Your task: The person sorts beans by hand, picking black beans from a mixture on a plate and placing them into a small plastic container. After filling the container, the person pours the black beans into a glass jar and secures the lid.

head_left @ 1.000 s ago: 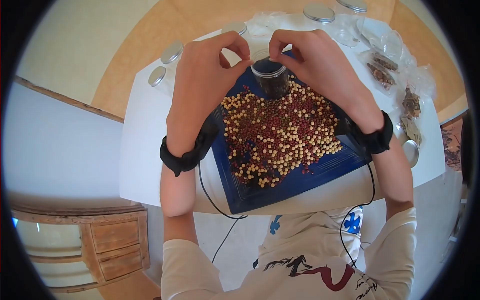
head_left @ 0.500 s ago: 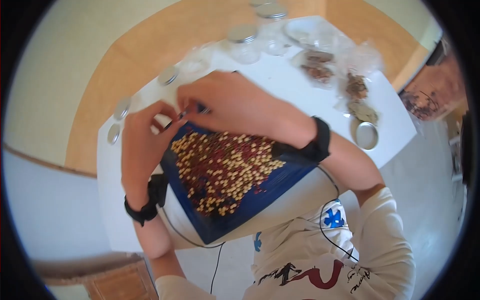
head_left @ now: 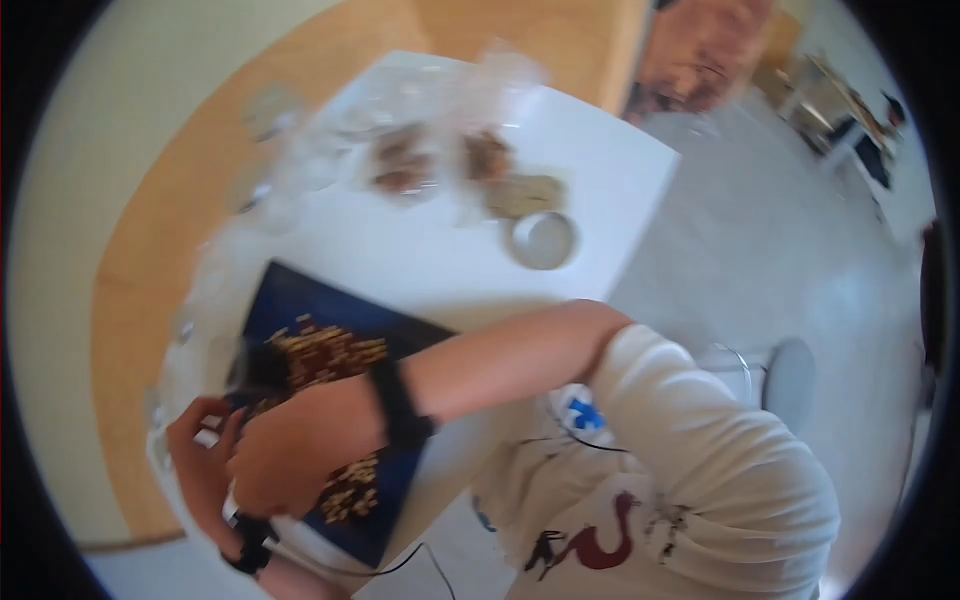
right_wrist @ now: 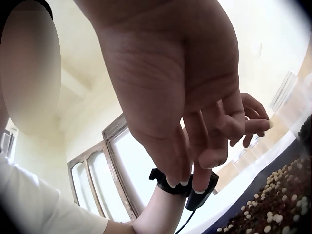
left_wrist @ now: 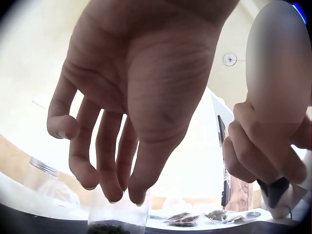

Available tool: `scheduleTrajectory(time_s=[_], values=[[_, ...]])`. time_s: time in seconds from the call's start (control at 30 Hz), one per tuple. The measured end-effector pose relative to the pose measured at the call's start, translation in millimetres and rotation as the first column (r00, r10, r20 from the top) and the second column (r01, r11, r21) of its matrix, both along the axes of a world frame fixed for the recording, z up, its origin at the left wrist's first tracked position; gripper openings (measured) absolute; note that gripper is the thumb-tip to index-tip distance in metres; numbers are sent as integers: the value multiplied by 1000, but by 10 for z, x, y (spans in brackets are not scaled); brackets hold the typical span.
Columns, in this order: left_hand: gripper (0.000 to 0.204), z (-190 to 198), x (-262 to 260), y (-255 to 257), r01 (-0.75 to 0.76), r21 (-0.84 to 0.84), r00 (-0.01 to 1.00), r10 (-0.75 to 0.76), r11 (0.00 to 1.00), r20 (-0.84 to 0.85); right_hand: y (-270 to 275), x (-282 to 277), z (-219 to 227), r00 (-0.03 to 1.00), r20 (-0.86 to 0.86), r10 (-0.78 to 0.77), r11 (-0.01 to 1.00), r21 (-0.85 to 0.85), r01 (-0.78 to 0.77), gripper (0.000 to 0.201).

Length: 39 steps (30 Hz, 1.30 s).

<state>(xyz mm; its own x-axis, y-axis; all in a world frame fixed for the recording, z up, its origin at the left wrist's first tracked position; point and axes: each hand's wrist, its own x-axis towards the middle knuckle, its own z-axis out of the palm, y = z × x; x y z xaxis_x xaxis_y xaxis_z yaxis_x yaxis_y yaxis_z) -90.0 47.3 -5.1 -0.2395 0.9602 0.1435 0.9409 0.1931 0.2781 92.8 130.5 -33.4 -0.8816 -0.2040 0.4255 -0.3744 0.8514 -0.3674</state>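
Observation:
My left hand (head_left: 205, 455) hangs over the left side of the tray, its fingers loosely bent with nothing visible between them. In the left wrist view, those fingertips overlap the rim of a clear jar (left_wrist: 117, 214) with dark grains inside. Close beside it is my right hand (head_left: 290, 450), over the beans, fingers also loosely curled and no object showing in them in the right wrist view. Mixed yellow, red and dark beans (right_wrist: 273, 209) cover the middle of a blue tray (head_left: 390, 515). The right hand and forearm hide part of both.
Beyond the tray on the white table (head_left: 430, 265) lie a round metal lid (head_left: 543, 240) and plastic bags of dried pieces (head_left: 405, 165). Clear lidded jars (left_wrist: 41, 170) stand along the far left edge. A thin black cable (head_left: 390, 570) trails by the tray.
The head view has swung to the right, so tray and hands now appear lower left. The right hand has crossed leftward from over the jar toward the left hand.

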Motion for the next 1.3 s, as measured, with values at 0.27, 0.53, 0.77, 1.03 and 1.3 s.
scheduleTrajectory(time_s=[0.27, 0.53, 0.77, 1.03, 1.3], values=[[26, -427, -47, 48, 19, -42, 996, -23, 999, -91, 50, -137, -117, 991, -125, -53, 989, -144, 34, 22], [29, -381, -228, -102, 80, -176, 992, -95, 981, -82, 87, -173, 116, 986, -147, -78, 982, -179, 51, 22], [32, -148, -234, -591, 57, -372, 998, -64, 927, -6, 87, 511, -150, 995, -87, -43, 910, -414, 3, 25], [38, -395, -165, -991, 127, -345, 974, -51, 930, 222, 111, 501, -740, 972, 9, 235, 520, -846, -118, 33], [39, -380, 194, -1082, 107, -269, 969, -40, 957, 244, -493, 488, -172, 891, 446, 83, 983, 108, -146, 37]])
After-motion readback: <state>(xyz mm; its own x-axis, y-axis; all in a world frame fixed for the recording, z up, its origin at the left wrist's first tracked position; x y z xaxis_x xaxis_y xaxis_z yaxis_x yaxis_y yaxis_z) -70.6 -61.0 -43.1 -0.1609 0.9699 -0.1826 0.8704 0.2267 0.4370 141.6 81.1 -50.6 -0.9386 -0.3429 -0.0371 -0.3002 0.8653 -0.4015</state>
